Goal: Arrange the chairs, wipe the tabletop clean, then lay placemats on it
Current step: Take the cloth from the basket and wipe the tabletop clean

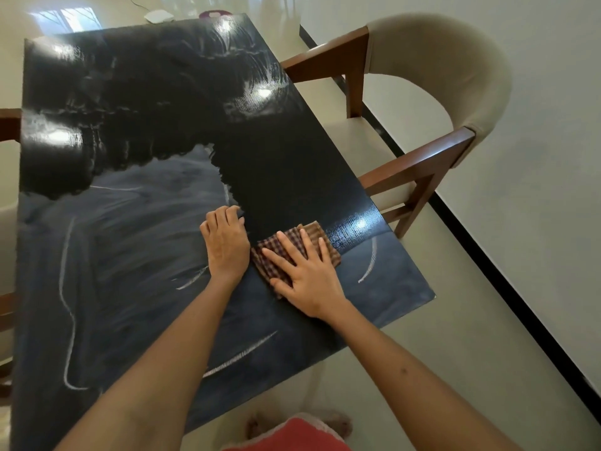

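A dark glossy tabletop [136, 242] fills the view; its far half is wet and black, its near half dull with pale streaks. A folded brown checked cloth [320, 239] lies near the right edge. My right hand [304, 271] presses flat on the cloth with fingers spread. My left hand [224, 242] rests on the tabletop just left of the cloth, fingers curled down, touching its edge. A wooden chair [432, 89] with a beige curved back stands at the table's right side, its seat partly under the top.
Another chair's wooden arm [8, 125] shows at the left edge. A white wall with a black skirting line [487, 258] runs close behind the right chair. A white object [159, 16] and a purple item [214, 14] lie on the floor beyond the table.
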Motion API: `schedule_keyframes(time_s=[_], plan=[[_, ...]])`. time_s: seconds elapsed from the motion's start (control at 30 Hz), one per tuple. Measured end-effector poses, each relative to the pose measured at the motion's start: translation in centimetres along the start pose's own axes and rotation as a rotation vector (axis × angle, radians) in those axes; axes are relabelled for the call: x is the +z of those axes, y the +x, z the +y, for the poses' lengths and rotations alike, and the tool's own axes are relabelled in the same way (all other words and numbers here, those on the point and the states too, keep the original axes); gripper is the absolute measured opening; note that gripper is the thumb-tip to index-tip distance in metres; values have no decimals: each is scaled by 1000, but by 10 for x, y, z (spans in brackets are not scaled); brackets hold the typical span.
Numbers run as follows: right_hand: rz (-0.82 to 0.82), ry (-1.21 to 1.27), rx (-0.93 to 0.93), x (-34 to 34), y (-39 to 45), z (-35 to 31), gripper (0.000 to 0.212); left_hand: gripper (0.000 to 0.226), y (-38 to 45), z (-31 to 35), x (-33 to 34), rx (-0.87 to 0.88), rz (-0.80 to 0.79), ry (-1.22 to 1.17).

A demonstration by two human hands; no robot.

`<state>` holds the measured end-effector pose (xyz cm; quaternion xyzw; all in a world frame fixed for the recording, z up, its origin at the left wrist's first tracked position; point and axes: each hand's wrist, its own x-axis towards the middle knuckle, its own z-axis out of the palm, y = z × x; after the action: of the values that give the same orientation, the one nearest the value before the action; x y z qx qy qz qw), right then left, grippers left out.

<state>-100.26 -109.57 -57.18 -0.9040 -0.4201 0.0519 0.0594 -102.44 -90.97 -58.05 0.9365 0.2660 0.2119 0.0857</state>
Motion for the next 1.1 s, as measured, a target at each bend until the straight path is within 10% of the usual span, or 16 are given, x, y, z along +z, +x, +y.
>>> schedule_keyframes(time_s=[0.4, 1.1], plan=[[-12, 87, 580, -27, -22, 118, 56, 21, 0, 1, -3, 26, -36, 4], [-27, 18, 131, -4, -68, 4, 56, 23, -2, 1, -8, 43, -48, 2]])
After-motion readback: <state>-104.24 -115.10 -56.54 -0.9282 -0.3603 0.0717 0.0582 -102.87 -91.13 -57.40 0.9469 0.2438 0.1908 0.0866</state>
